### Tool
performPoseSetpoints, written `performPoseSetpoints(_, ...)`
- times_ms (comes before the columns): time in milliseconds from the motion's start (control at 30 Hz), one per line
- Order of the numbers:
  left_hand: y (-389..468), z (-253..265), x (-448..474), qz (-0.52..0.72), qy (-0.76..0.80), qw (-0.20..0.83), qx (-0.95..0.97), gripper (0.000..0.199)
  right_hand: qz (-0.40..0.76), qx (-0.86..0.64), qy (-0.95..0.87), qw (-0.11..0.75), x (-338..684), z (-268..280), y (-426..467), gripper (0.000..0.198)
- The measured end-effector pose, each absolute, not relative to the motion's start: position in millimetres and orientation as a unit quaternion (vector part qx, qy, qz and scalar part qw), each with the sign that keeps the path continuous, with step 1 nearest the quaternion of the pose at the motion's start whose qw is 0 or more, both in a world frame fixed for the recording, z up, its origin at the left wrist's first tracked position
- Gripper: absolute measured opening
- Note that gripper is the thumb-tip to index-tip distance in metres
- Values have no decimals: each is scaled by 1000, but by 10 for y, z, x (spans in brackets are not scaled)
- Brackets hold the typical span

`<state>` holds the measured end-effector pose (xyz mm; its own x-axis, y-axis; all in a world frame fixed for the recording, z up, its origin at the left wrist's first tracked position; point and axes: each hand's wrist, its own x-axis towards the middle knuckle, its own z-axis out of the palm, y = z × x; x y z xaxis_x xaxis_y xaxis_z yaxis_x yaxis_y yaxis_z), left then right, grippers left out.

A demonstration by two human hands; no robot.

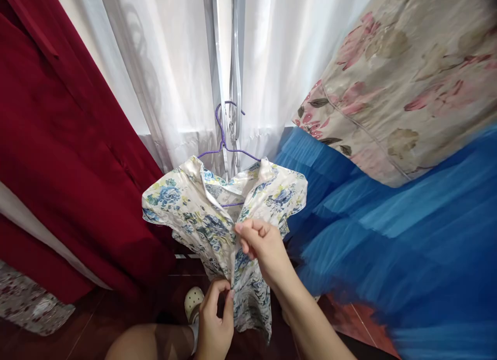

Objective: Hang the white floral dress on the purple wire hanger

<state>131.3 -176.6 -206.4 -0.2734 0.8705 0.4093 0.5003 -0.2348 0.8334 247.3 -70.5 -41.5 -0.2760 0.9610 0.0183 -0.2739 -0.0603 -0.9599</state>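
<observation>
A white dress (186,204) with blue and yellow-green flowers is draped on a purple wire hanger (243,153). Its V-shaped neck opening faces me, and the hanger's lower bar shows inside it. My right hand (260,241) is closed in a pinch on the dress's front edge at the bottom of the neckline. Lower down, my left hand (217,313) pinches the same front edge between thumb and fingers. Any zipper or buttons between the fingertips are too small to make out. Behind the hanger's hook hang grey ribbons (236,49).
Dark red fabric (77,121) hangs on the left, white curtain-like cloth (166,65) behind. To the right are a beige floral garment (373,90) and blue tulle (368,220). A cream clog (193,300) stands on the reddish tiled floor (89,318).
</observation>
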Motion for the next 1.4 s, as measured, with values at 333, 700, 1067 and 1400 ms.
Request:
performPoseSetpoints(333, -1767, -2089, 1343, 560, 599, 169, 547, 23, 627, -274, -448, 575, 2199, 462, -151, 23)
performPoseSetpoints(700, -1124, -533, 940, 610, 491, -17, 622, 21, 536, -300, -555, 561, 2358, 327, -392, 29)
performPoseSetpoints(1067, -549, 439, 1059, 553, 426, -102, 709, 12, 487, -295, -593, 569, 2407, 188, -268, 22)
performPoseSetpoints(1400, -250, 525, 257, 815, 423, -17, 395, 16, 436, -396, -641, 493, 2488, -611, -541, 15)
